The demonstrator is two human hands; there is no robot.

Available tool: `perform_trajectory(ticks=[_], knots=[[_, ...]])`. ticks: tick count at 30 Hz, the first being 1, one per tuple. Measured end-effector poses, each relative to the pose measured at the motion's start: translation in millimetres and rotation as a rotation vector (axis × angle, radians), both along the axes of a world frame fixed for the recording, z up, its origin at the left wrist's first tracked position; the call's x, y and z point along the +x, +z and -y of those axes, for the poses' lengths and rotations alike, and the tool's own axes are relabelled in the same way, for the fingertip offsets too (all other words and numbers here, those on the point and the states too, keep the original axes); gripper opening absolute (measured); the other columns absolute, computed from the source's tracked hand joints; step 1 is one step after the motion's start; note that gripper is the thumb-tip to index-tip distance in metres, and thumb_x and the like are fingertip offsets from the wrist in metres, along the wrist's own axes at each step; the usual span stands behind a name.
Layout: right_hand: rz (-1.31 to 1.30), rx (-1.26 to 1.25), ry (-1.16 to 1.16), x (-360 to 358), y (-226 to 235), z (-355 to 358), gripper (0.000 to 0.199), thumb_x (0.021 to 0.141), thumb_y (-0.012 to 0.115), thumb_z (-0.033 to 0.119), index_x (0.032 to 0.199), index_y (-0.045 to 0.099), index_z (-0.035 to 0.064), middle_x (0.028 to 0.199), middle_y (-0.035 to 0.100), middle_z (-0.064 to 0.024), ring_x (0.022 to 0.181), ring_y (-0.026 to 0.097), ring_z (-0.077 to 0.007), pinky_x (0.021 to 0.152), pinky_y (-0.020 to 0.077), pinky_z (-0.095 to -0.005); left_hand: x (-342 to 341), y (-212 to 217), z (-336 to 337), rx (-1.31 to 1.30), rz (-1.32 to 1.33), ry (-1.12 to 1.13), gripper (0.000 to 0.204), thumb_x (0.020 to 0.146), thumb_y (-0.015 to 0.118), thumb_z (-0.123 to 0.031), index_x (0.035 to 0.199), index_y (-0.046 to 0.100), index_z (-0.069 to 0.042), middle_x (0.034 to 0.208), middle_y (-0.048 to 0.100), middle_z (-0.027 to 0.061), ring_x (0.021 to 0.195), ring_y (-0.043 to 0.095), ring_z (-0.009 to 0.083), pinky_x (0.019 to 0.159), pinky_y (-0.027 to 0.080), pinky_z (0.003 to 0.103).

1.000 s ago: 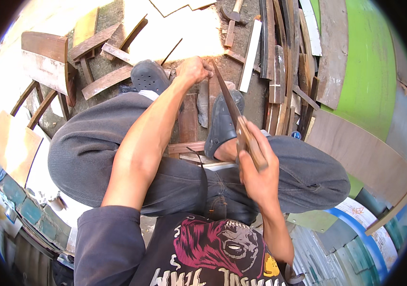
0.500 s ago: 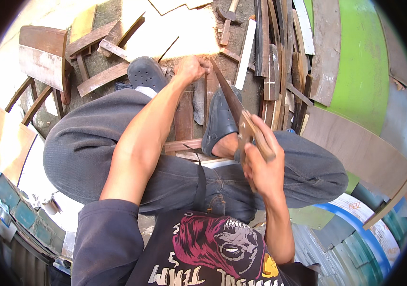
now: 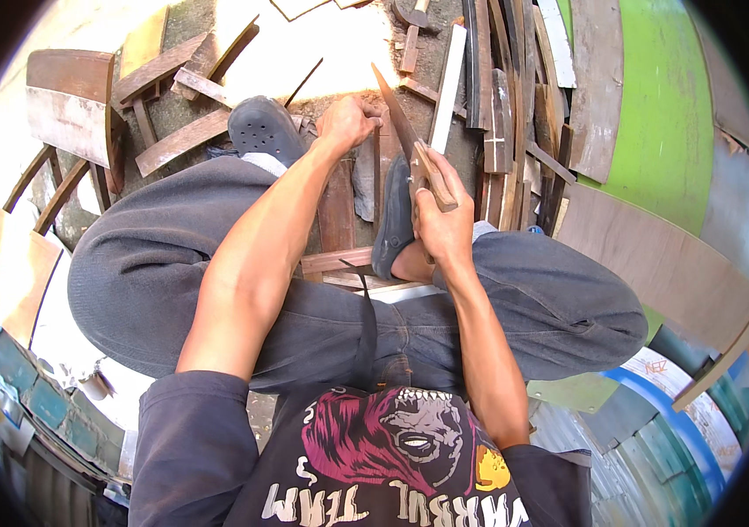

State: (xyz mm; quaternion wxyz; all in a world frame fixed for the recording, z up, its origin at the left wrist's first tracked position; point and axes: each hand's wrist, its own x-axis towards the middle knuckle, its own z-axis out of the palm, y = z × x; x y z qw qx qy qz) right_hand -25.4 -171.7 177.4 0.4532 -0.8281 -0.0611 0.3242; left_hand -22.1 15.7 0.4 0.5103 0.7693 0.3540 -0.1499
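Note:
My right hand (image 3: 446,227) is wrapped round the wooden handle (image 3: 432,182) of a handsaw. Its brown tapering blade (image 3: 399,114) points away from me and slightly left, close beside my left hand (image 3: 348,125). That hand is closed, its fingers at the far end of a narrow wooden board (image 3: 387,149) between my feet. Exactly where the teeth meet the wood is too small to make out. My right shoe (image 3: 395,220) is right beside the saw, and my left shoe (image 3: 265,130) is left of my left hand.
Loose wooden strips (image 3: 183,140) lie at the far left, near a curved brown-and-white panel (image 3: 67,105). A hammer (image 3: 411,19) lies at the far end beside a white strip (image 3: 449,88). Long boards (image 3: 497,123) are stacked to the right, against a green sheet (image 3: 655,105).
My right hand has pushed the saw forward, away from me and a little left, so its tip reaches farther out. My left hand stays nearly in place.

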Motion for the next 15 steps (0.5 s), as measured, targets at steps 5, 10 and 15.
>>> perform_trajectory(ticks=[5,10,15], knots=[[0.075,0.029,0.035,-52.9,39.0,39.5,0.053,0.089,0.052,-0.002,0.142,0.052,0.0016,0.134,0.061,-0.0172,0.120,0.059,-0.0223,0.103,0.0440,-0.0342,-6.2,-2.7,-4.8,-0.011,-0.031,0.009,0.029,0.082,0.077,-0.034,0.110,0.078,-0.025,0.108,0.075,0.0082,0.103,0.070,0.0288,0.092,0.053,0.042],[0.159,0.033,0.069,0.6,-29.0,-9.4,0.051,0.088,0.053,-0.001,0.140,0.054,0.0030,0.136,0.061,-0.0174,0.125,0.058,-0.0248,0.106,0.0423,-0.0329,-1.3,-5.4,6.2,-0.026,-0.028,0.051,0.029,0.083,0.076,-0.036,0.110,0.078,-0.025,0.108,0.075,0.0096,0.104,0.069,0.0294,0.093,0.052,0.042],[0.144,0.055,0.118,-33.1,16.2,32.2,0.054,0.089,0.052,-0.002,0.142,0.051,0.0015,0.137,0.060,-0.0184,0.122,0.060,-0.0202,0.105,0.0448,-0.0359,-3.9,0.3,-2.1,-0.031,-0.057,0.100,0.029,0.083,0.076,-0.036,0.110,0.078,-0.025,0.107,0.075,0.0105,0.103,0.070,0.0297,0.093,0.052,0.042]])
